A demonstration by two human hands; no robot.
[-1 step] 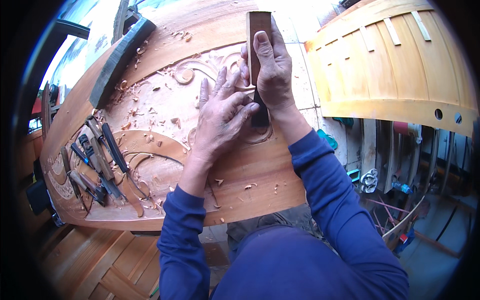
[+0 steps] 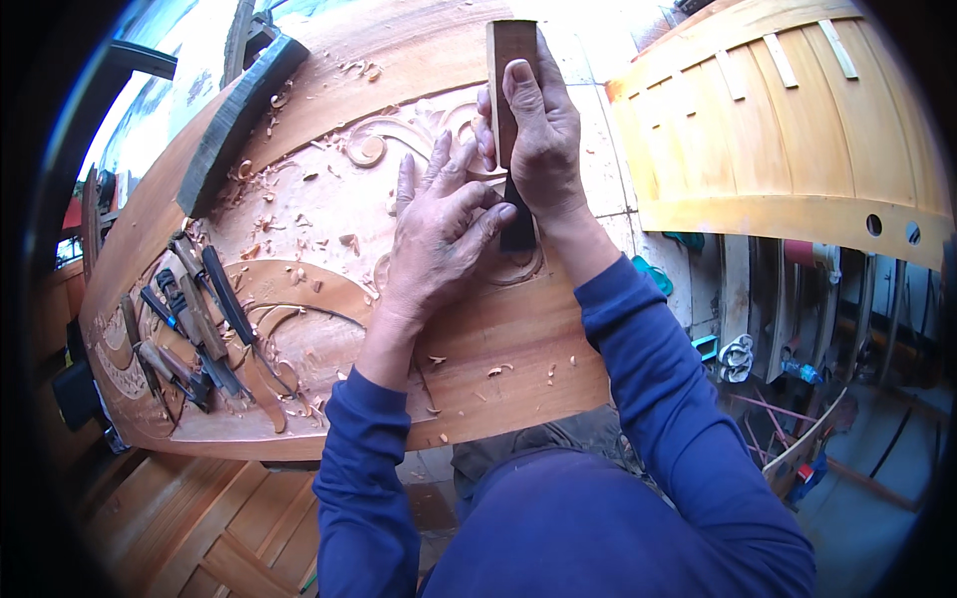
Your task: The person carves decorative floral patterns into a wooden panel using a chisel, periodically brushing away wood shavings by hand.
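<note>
My right hand (image 2: 543, 135) is wrapped round the thick wooden handle of a chisel (image 2: 513, 50), with the thumb lying along it. The dark blade (image 2: 518, 231) points down toward me, over the near right edge of a carved wooden panel (image 2: 339, 219). Against the side of this blade, the thumb and forefinger of my left hand (image 2: 444, 234) are closed, while its other fingers stretch out over the panel. Scroll carving (image 2: 369, 149) shows beyond my left hand. The cutting edge and the wood directly under it are hard to make out.
Several carving tools (image 2: 194, 309) lie in a pile on the panel's left. A dark wooden bar (image 2: 244, 125) rests at the far left, and shavings (image 2: 261, 249) are scattered about. A pale slatted wooden panel (image 2: 768, 130) stands at the right, with stacked boards (image 2: 199, 528) low on the left.
The top of the chisel's handle has shifted very slightly left and away from me along with my right hand. My left hand keeps its place by the blade.
</note>
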